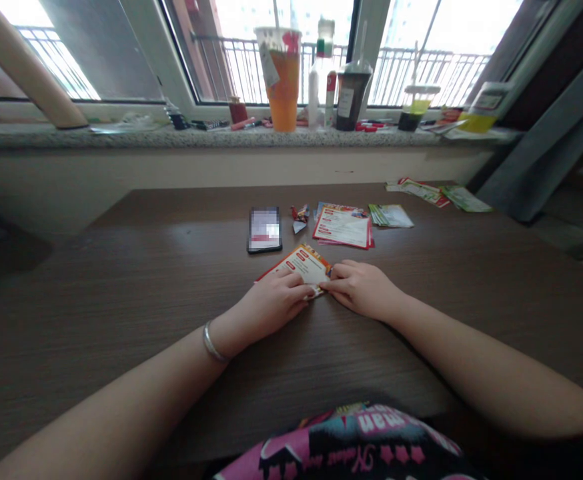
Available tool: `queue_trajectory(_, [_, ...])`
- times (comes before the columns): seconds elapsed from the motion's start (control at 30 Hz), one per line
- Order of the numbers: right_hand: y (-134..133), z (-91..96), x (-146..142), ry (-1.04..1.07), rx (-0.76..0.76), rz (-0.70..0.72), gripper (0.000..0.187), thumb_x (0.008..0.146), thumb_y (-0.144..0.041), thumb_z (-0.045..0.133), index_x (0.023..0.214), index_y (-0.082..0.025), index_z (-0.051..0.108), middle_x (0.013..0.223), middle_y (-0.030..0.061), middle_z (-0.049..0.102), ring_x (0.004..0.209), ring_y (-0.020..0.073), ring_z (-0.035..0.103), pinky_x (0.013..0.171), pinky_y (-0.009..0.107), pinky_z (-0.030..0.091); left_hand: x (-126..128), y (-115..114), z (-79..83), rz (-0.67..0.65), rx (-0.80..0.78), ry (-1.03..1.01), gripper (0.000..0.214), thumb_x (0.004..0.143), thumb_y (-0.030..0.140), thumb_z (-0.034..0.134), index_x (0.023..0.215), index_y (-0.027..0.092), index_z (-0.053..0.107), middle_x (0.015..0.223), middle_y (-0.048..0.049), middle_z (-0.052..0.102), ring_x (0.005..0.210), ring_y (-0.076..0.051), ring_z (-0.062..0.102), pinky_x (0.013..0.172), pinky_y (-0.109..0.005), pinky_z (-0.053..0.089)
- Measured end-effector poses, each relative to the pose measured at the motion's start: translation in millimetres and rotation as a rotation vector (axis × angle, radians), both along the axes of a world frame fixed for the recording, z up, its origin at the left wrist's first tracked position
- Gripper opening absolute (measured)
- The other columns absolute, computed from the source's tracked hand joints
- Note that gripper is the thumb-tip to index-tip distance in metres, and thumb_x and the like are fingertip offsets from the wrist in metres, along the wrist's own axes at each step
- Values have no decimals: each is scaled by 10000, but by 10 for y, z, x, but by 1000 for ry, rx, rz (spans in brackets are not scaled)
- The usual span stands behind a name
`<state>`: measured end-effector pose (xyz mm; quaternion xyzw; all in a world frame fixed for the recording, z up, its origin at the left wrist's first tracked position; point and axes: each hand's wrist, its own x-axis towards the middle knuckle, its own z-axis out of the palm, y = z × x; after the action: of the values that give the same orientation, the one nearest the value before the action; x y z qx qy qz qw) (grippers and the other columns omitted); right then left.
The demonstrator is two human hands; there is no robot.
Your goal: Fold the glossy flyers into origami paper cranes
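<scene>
A printed paper sheet [307, 263] with red labels and an orange border lies at an angle on the table in front of me. My left hand [271, 301] rests over its near left part, fingers bent and pressed onto the paper with the thumb by its lower edge. At the right corner of the same sheet, the closed fingers of my right hand [364, 288] pinch the paper edge. Both thumbs come close together there. Beyond my hands are a small folded paper piece [300, 217] and a stack of similar printed sheets [344, 227].
A phone [264, 230] with a blurred screen lies left of the folded piece. Green-and-white cards [391, 216] and more leaflets [424, 192] lie at the back right of the brown table [136, 267]. An orange drink cup [285, 87] and other drinks stand on the windowsill [171, 138].
</scene>
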<state>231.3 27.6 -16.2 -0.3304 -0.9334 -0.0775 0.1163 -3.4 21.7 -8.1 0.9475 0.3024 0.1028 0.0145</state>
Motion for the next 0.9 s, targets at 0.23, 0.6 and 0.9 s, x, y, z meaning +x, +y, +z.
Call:
queue_trajectory(0.23, [7, -1, 13, 8, -1, 4, 276, 951, -326, 476, 1086, -258, 707, 868, 68, 627, 804, 177, 527, 671, 282, 389, -18, 6, -1, -21, -30, -36, 234, 920, 228, 481, 1033, 205, 685, 940, -83, 623, 916, -200, 573, 826, -348, 506])
queue_trajectory(0.6, [27, -38, 43, 57, -55, 5, 270, 951, -315, 479, 1078, -261, 710, 980, 69, 668, 899, 190, 563, 753, 299, 439, -45, 11, -26, -15, -76, -90, 205, 897, 203, 510, 1025, 203, 670, 1066, -80, 645, 1007, -208, 591, 912, -363, 491])
queue_trajectory(0.9, [42, -49, 33, 54, -36, 16, 272, 954, -298, 474, 1071, -244, 714, 1000, 77, 676, 894, 190, 572, 766, 306, 459, -24, 20, -77, -19, 82, -30, 260, 938, 211, 467, 1115, 204, 657, 997, -79, 652, 971, -213, 592, 899, -399, 502])
